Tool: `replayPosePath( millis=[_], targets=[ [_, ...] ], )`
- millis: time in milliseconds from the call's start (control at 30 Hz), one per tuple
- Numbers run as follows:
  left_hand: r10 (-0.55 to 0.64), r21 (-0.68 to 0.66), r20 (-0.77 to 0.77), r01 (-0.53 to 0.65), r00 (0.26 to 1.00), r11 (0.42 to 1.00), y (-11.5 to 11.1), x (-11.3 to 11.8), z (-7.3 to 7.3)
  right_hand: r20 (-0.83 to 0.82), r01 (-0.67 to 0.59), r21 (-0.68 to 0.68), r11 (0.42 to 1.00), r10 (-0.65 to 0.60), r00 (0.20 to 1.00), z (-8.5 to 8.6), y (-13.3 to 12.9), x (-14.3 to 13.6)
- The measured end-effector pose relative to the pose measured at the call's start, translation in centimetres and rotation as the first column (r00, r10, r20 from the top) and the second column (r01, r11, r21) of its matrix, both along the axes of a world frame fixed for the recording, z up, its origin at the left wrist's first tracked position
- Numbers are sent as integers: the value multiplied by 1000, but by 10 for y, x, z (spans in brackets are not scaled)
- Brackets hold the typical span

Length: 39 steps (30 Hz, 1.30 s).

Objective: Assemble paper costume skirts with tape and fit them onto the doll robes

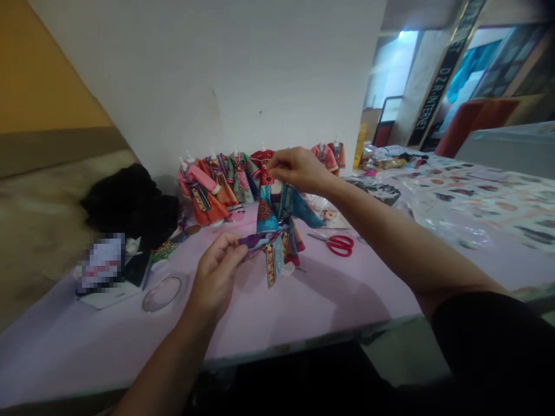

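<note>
A small blue doll outfit (284,208) with wide sleeves and a patterned hanging band (271,264) is upright over the pink tabletop, between my hands. My left hand (220,267) pinches a purple strip of cloth (255,240) that runs to the outfit's waist. At the top of the outfit is my right hand (299,169), its fingers closed near the neck; what they grip is too small to make out. Red-handled scissors (340,245) lie just right of the outfit.
Several small dresses (202,193) stand in a row along the white wall. A tape roll (162,293), a black cloth heap (130,205) and a blurred-out item (102,263) are at left. Plastic bags (455,228) and patterned pieces (507,205) lie at right.
</note>
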<state>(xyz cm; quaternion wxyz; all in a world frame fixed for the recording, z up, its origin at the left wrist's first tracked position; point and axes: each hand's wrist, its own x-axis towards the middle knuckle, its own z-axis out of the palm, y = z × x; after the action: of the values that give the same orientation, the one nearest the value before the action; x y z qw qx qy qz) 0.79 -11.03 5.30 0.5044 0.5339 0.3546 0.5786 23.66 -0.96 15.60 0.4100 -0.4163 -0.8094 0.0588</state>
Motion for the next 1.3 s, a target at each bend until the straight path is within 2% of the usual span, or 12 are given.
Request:
replayPosePath(
  millis=[133, 267, 433, 567, 667, 800, 900, 1000, 1067, 1167, 1233, 1300],
  targets=[
    [-25, -19, 96, 27, 995, 999, -9, -3, 11, -4, -4, 22, 1000, 4, 1000, -1, 9, -6],
    [-84, -10, 123, 86, 989, 996, -17, -9, 14, -26, -54, 34, 998, 55, 998, -4, 17, -10],
    [-113, -20, 100, 115, 989, 993, -28, -12, 17, -83, -86, 38, 996, 89, 993, -10, 23, -11],
    [-156, -24, 64, 158, 986, 987, -39, -6, 20, -119, -93, 46, 995, 98, 988, -14, 28, -10],
    [-185, 13, 16, 185, 983, 983, -49, -2, 18, -151, -78, 65, 995, 87, 985, -19, 32, -9],
    [-261, 97, -92, 270, 961, 958, -59, -2, 6, -182, -20, 61, 998, 31, 983, -22, 33, -9],
    [-259, 80, -159, 274, 953, 958, -61, 0, 1, -167, 23, 64, 998, -12, 986, -22, 30, -9],
    [-256, 37, -35, 257, 966, 966, -57, 5, 4, -141, 51, 80, 996, -39, 989, -20, 28, -8],
    [-188, -21, 119, 192, 975, 981, -51, 7, 7, -131, 35, 90, 995, -23, 991, -19, 27, -7],
    [28, -142, 303, 16, 953, 990, -38, 4, 5, -114, -55, 110, 992, 68, 991, -18, 23, -6],
    [159, -252, 361, -68, 919, 965, -29, -1, 0, -118, -129, 121, 984, 143, 983, -19, 19, -6],
    [241, -362, 367, -101, 898, 927, -22, -5, -7, -139, -191, 125, 973, 208, 968, -22, 16, -7]
  ],
)
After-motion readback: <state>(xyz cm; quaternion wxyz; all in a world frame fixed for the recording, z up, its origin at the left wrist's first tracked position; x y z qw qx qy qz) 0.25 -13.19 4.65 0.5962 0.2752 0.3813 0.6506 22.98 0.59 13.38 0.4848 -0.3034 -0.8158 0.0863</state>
